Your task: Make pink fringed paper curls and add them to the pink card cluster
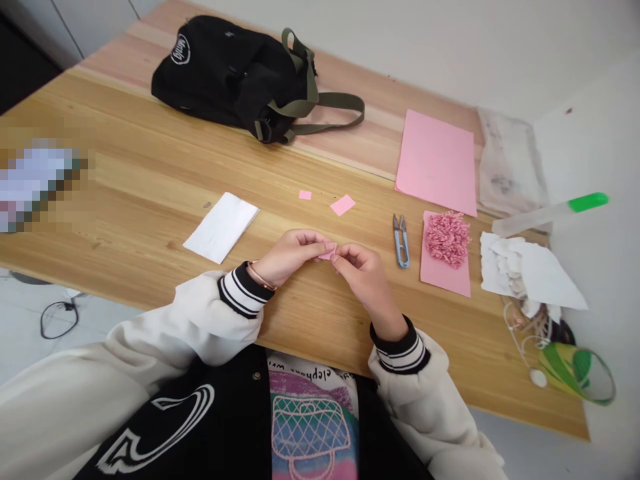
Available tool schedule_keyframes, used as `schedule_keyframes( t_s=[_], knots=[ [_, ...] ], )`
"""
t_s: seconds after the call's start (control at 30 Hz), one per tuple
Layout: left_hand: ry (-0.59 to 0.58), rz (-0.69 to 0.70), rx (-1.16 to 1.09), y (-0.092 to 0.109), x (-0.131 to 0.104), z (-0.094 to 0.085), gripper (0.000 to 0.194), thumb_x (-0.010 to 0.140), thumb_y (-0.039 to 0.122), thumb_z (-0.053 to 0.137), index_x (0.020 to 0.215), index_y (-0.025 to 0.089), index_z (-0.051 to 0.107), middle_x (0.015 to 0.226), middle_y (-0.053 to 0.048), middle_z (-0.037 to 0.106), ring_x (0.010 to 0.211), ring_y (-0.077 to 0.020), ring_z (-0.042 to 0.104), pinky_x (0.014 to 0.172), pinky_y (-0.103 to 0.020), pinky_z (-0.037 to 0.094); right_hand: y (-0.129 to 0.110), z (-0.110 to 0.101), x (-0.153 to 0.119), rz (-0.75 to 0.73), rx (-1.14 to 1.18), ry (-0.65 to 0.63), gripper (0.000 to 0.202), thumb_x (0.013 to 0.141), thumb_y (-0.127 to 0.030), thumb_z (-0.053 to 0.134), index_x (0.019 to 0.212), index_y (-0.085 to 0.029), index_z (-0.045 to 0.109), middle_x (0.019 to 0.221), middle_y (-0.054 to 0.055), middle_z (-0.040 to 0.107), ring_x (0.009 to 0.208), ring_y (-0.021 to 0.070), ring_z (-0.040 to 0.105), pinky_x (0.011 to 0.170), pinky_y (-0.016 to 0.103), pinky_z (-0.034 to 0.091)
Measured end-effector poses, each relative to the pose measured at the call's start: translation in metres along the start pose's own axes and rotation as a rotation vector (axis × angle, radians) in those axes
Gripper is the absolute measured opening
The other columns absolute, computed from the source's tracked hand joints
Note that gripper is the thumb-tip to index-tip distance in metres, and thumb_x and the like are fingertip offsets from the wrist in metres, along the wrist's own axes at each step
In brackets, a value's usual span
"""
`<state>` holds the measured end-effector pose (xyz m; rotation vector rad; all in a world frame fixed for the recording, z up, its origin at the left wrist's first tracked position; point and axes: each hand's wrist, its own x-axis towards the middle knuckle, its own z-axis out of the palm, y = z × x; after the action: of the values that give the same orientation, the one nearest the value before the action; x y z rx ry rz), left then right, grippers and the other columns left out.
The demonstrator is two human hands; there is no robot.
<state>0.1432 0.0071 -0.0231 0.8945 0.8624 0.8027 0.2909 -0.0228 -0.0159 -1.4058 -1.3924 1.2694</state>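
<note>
A small piece of pink paper (328,253) is pinched between my two hands over the front part of the table. My left hand (295,255) is closed on its left side, thumb on top. At the paper's right edge, my right hand (361,270) closes thumb and forefinger on it. Beyond my hands lie two pink paper scraps, a smaller one (305,195) and a larger one (343,205). Blue-handled thread snips (401,241) rest to the right of my right hand, blades pointing away. Folded white paper (221,227) lies left of my left hand.
Pink twisted paper pieces (448,240) are heaped on a pink sheet (445,283). Behind are larger pink sheets (437,160) and a black backpack (235,73). White scraps (545,273), a green-capped tube (550,212) and a green-yellow cup (575,373) occupy the right end.
</note>
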Motion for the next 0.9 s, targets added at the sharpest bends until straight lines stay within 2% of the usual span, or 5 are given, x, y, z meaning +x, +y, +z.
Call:
schedule_keyframes(
  t_s=[0.3, 0.57, 0.9],
  knots=[
    [0.029, -0.022, -0.027, 0.0016, -0.0014, 0.0005, 0.018, 0.058, 0.020, 0.075, 0.071, 0.012, 0.066, 0.068, 0.000, 0.064, 0.063, -0.0076, 0.053, 0.068, -0.026, 0.041, 0.0026, 0.0002, 0.0000, -0.019, -0.004, -0.001, 0.011, 0.072, -0.024, 0.056, 0.064, -0.017, 0.057, 0.059, -0.001, 0.054, 0.054, 0.0101, 0.045, 0.053, 0.025, 0.036],
    [0.002, -0.063, -0.119, 0.0048, -0.0023, 0.0023, 0.016, 0.066, 0.027, 0.068, 0.063, 0.012, 0.066, 0.063, -0.001, 0.062, 0.061, -0.0082, 0.052, 0.063, -0.025, 0.040, 0.0001, 0.0013, -0.0001, -0.001, 0.010, 0.006, 0.010, 0.071, -0.025, 0.057, 0.064, -0.017, 0.057, 0.061, -0.001, 0.056, 0.057, 0.0109, 0.048, 0.055, 0.025, 0.039],
    [0.001, -0.103, -0.099, 0.0066, -0.0034, 0.0003, 0.014, 0.064, 0.023, 0.071, 0.070, 0.011, 0.068, 0.067, -0.001, 0.064, 0.063, -0.0074, 0.055, 0.065, -0.022, 0.041, 0.0006, 0.0009, -0.0002, 0.000, 0.023, 0.010, 0.011, 0.071, -0.025, 0.058, 0.064, -0.017, 0.057, 0.057, -0.002, 0.054, 0.054, 0.0100, 0.047, 0.054, 0.024, 0.039]
  ],
)
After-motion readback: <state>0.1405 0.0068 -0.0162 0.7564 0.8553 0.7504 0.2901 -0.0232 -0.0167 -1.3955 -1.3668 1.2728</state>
